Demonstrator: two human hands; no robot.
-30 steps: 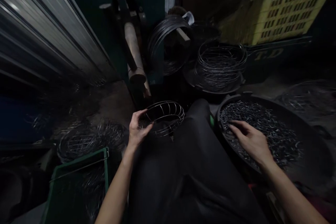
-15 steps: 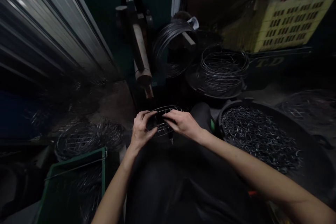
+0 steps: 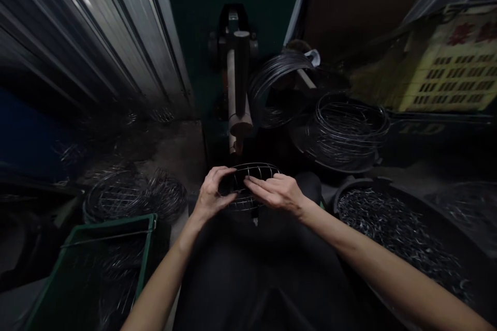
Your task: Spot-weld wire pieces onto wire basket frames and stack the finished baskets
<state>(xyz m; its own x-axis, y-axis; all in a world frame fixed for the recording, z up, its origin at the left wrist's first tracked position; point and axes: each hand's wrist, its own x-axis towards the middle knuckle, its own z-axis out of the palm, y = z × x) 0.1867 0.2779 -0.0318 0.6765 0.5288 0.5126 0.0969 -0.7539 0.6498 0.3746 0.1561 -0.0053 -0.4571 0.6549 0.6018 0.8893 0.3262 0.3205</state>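
Note:
A round wire grid (image 3: 259, 168) is held between my hands above my lap, in front of a green machine (image 3: 194, 5). My left hand (image 3: 213, 192) curves round the grid's left edge, thumb below and fingers above. At the right side, my right hand (image 3: 276, 191) has its fingers drawn together over the wires, pointing left. Whether a small piece sits between the right fingertips is too dark to tell. The machine's cylindrical arm (image 3: 238, 88) points down toward the grid from just beyond it.
Wire coils (image 3: 351, 124) lie beyond my right hand, with a black tub (image 3: 481, 248) of small metal pieces (image 3: 396, 227) nearer. A green crate (image 3: 73, 232) and wire grids (image 3: 120, 199) are at the left. A yellow crate (image 3: 454, 77) stands back right.
The view has swung, so the machine and coils appear further right and lower. The grid shows more of its far rim, and my right hand sits slightly further right on it.

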